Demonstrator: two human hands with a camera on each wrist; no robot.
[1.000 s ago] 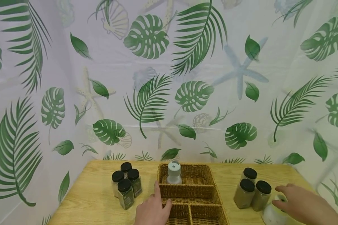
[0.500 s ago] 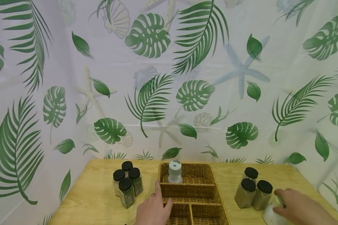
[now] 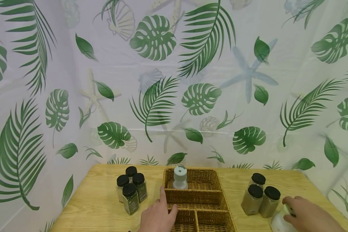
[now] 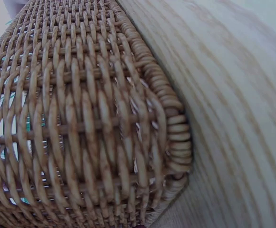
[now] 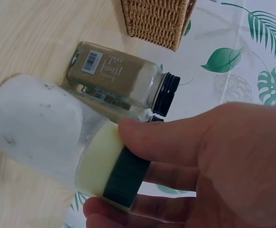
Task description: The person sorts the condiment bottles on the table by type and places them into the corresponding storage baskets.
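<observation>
A wicker basket point(image 3: 217, 201) with compartments stands mid-table; a white shaker with a grey cap point(image 3: 179, 178) is upright in its far compartment. My left hand point(image 3: 158, 217) rests on the basket's left rim, index finger stretched forward; the left wrist view shows only the basket's woven side point(image 4: 85, 123). My right hand point(image 3: 305, 216) grips the lid end of a white jar point(image 5: 43, 128), seen as the white jar point(image 3: 279, 222) at the table's right front. Fingers and thumb curl round its pale lid with a dark band point(image 5: 123, 178).
Several dark-capped jars of green spice point(image 3: 130, 190) stand left of the basket. Three black-capped jars of tan powder point(image 3: 259, 196) stand right of it, beside the held jar; one tan jar point(image 5: 119, 80) shows in the right wrist view. A leaf-print curtain point(image 3: 174, 80) backs the wooden table point(image 3: 95, 206).
My right hand has drawn slightly nearer and closed round the white jar's lid. The left hand has stayed on the basket rim.
</observation>
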